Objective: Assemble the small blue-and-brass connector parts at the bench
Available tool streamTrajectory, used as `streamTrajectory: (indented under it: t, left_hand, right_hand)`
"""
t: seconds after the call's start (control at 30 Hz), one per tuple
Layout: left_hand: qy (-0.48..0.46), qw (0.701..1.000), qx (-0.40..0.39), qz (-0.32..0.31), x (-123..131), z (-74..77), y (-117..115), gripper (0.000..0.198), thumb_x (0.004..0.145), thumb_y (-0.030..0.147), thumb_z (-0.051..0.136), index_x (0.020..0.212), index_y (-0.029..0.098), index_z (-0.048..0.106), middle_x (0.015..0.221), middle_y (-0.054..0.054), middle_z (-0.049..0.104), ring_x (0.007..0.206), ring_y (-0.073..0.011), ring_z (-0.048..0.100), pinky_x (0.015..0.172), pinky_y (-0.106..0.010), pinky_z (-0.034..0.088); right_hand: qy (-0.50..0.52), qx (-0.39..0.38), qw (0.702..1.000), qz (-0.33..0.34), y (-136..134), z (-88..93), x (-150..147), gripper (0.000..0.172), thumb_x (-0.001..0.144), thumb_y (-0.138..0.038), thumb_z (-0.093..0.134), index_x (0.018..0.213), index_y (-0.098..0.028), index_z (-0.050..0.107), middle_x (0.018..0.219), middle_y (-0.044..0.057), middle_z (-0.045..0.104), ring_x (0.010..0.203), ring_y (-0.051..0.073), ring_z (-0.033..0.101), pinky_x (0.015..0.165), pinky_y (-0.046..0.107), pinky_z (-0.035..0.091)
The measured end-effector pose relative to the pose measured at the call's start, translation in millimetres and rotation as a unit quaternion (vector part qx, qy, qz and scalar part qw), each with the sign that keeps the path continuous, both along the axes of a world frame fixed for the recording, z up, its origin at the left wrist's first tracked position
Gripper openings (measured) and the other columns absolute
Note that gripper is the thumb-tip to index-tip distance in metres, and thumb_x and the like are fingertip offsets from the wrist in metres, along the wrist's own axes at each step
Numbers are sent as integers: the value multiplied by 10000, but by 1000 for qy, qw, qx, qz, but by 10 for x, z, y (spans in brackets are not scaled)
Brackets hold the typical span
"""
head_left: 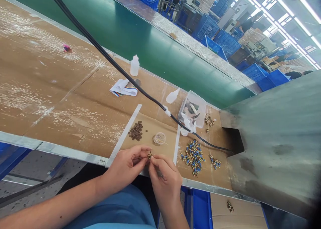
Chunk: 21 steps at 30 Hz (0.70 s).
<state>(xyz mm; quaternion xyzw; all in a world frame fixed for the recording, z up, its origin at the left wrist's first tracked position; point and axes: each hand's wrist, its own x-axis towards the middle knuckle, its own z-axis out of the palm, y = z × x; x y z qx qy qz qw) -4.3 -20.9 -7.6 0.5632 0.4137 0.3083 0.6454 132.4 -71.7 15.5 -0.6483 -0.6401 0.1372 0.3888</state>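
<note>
My left hand (126, 167) and my right hand (165, 177) meet at the near edge of the brown workbench (62, 98). Both pinch one small brass-coloured part (149, 154) between thumbs and fingertips. Just beyond the hands lies a heap of small dark brown rings (136, 131) and a small clear round lid (159, 138). To the right of my right hand lies a pile of blue and gold small parts (193, 156), with a smaller cluster (215, 162) beside it.
A black cable (117, 66) runs diagonally over the bench. Two white squeeze bottles (134, 65) (173, 96), a clear plastic box (192, 109), a folded ribbon cable (123, 88) and a grey metal chute (273, 142) stand around. A green conveyor belt (140, 38) runs behind.
</note>
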Motion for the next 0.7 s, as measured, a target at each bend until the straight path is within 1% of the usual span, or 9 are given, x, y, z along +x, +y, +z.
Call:
streamTrajectory:
  t: [0.13, 0.3, 0.5, 0.7]
  left_hand:
    - [-1, 1000, -4, -1, 0, -9, 19, 266, 845, 236, 555, 1104, 184, 580, 950, -62, 751, 876, -206, 706, 806, -310, 555]
    - [4, 1000, -1, -6, 4, -6, 26, 275, 841, 231, 550, 1109, 177, 579, 885, -49, 748, 825, -201, 704, 763, -304, 561]
    - [14, 1000, 7, -12, 5, 29, 25, 283, 854, 242, 531, 1125, 174, 572, 876, -51, 738, 827, -206, 698, 753, -306, 559]
    - [7, 1000, 6, -10, -1, 11, 13, 278, 856, 232, 529, 1126, 178, 561, 869, -49, 738, 787, -190, 694, 723, -287, 556]
  right_hand:
    - [-18, -3, 1000, 23, 12, -10, 37, 175, 816, -90, 563, 823, -222, 679, 888, 23, 695, 816, 121, 661, 741, 216, 547]
    - [-28, 6, 998, 50, 3, -38, 60, 195, 839, -89, 540, 888, -224, 671, 920, 32, 689, 843, 118, 657, 763, 212, 547]
    - [-26, -3, 999, 43, 5, -20, 47, 187, 830, -84, 548, 869, -218, 672, 921, 28, 690, 848, 112, 656, 776, 201, 541]
    - [-23, -4, 999, 33, 0, -24, 54, 186, 815, -81, 565, 855, -221, 680, 907, 22, 695, 830, 114, 659, 762, 204, 541]
